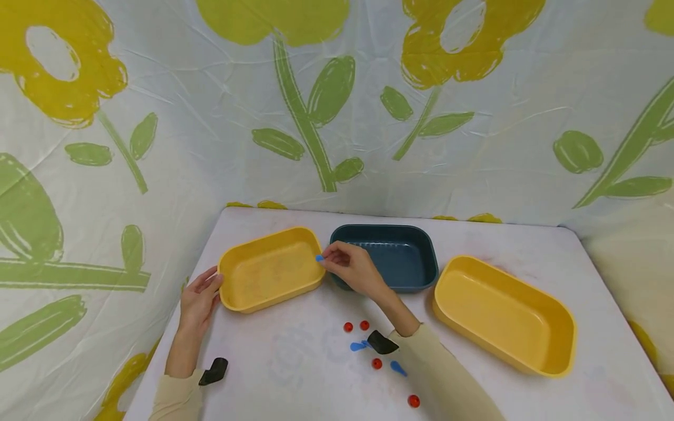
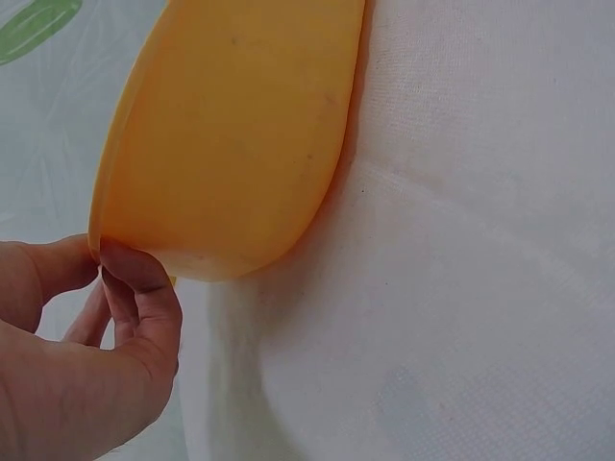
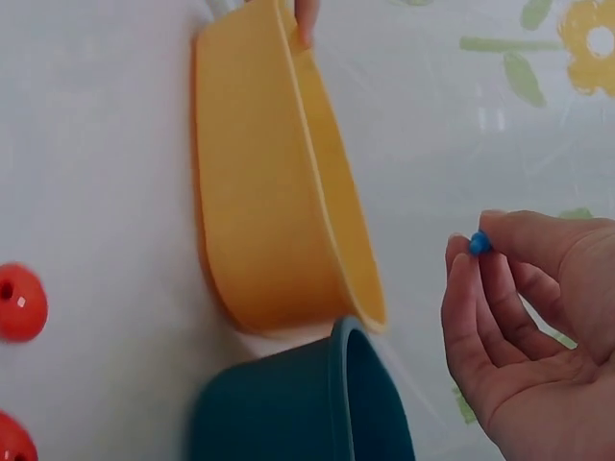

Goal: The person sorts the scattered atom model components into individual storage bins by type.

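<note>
My left hand [image 1: 196,304] pinches the near-left rim of the left yellow plastic basin [image 1: 271,270]; the left wrist view shows thumb and fingertips on either side of its wall [image 2: 231,125]. Between the thumb and fingertips of my right hand [image 1: 354,268] is a small blue drop-shaped piece [image 1: 319,258]. That hand is over the gap between the yellow basin and the dark teal basin [image 1: 402,263], with the blue piece at the yellow basin's right rim in the head view. In the right wrist view only a rounded bit of the blue piece [image 3: 479,243] shows.
Several red beads [image 1: 377,363] and blue drop-shaped pieces [image 1: 398,368] lie loose on the white table [image 1: 295,362], some beside my right sleeve. A second yellow basin [image 1: 500,313] stands at the right, angled. Flower-printed cloth [image 1: 368,175] hangs behind the table.
</note>
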`<state>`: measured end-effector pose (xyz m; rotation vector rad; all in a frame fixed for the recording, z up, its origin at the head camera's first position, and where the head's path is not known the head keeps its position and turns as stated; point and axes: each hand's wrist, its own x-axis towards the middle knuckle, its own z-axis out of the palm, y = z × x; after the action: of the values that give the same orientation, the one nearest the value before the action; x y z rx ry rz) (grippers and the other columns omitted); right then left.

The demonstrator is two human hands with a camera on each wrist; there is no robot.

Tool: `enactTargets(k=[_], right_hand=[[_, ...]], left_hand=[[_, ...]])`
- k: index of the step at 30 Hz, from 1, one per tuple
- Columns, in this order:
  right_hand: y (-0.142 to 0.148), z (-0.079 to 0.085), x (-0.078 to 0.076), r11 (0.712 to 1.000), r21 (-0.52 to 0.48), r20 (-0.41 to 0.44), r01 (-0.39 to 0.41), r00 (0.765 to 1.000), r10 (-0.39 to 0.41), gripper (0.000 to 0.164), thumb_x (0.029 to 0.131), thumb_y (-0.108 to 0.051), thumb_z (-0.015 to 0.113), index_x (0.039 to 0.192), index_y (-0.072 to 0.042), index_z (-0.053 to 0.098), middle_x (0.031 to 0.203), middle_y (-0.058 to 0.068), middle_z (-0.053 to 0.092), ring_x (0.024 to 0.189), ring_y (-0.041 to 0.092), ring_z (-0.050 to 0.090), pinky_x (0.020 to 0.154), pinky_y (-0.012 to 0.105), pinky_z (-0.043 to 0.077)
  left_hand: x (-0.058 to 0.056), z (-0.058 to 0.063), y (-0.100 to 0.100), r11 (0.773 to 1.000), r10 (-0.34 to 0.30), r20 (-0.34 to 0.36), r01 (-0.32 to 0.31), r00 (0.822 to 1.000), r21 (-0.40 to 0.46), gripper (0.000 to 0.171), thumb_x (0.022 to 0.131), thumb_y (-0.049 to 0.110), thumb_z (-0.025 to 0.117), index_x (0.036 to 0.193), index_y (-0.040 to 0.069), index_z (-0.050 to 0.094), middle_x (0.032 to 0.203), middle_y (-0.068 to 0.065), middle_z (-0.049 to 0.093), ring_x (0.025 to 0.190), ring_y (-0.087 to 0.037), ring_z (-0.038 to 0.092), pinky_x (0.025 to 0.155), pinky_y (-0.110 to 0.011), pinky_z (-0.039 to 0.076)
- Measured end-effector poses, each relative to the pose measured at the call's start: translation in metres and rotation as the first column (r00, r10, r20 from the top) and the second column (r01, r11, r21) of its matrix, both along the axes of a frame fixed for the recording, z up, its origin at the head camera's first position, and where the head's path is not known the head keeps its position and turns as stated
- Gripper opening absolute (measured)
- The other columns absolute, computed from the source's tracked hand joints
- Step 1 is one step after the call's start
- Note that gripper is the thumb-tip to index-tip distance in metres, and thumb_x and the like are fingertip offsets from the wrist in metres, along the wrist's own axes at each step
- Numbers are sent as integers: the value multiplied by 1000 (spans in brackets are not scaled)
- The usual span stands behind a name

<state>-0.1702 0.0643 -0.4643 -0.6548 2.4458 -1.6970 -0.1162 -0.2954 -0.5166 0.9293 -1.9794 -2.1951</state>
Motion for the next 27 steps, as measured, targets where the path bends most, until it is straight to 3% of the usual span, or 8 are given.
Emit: enactTargets(k=[7, 14, 22, 27], right_hand=[[-13, 0, -8, 997, -74, 61, -26, 998, 31, 19, 96, -14, 75, 108, -1, 70, 98, 11, 71, 87, 22, 67, 79, 23, 56], [-27, -1, -14, 991, -126, 112, -51, 992, 65, 18, 96, -13, 74, 107, 1, 69, 96, 14, 72, 90, 38, 68, 76, 21, 55], [-44, -3, -20, 996, -53, 126, -75, 989, 81, 19, 97, -14, 74, 109, 0, 70, 96, 11, 71, 83, 22, 65, 77, 23, 55], [-54, -7, -21, 994, -5, 126, -108, 986, 108, 18, 96, -13, 74, 107, 0, 70, 95, 12, 70, 82, 21, 63, 77, 22, 54]], left_hand=[[0, -1, -1, 1000, 4, 1, -4, 1000, 7, 53, 99, 20, 71, 148, 9, 53, 98, 13, 66, 87, -5, 67, 74, -16, 56], [-2, -2, -3, 999, 3, 9, -3, 1000, 34, 53, 99, 20, 70, 149, 10, 53, 100, 12, 66, 86, -5, 67, 73, -17, 56], [-3, -1, -2, 1000, 1, 3, -1, 1000, 21, 53, 99, 20, 71, 148, 10, 54, 99, 13, 66, 85, -5, 66, 71, -16, 55], [-1, -1, 0, 1000, 6, -12, -6, 1000, 25, 51, 99, 18, 71, 146, 8, 55, 98, 11, 67, 82, -5, 66, 69, -16, 55]])
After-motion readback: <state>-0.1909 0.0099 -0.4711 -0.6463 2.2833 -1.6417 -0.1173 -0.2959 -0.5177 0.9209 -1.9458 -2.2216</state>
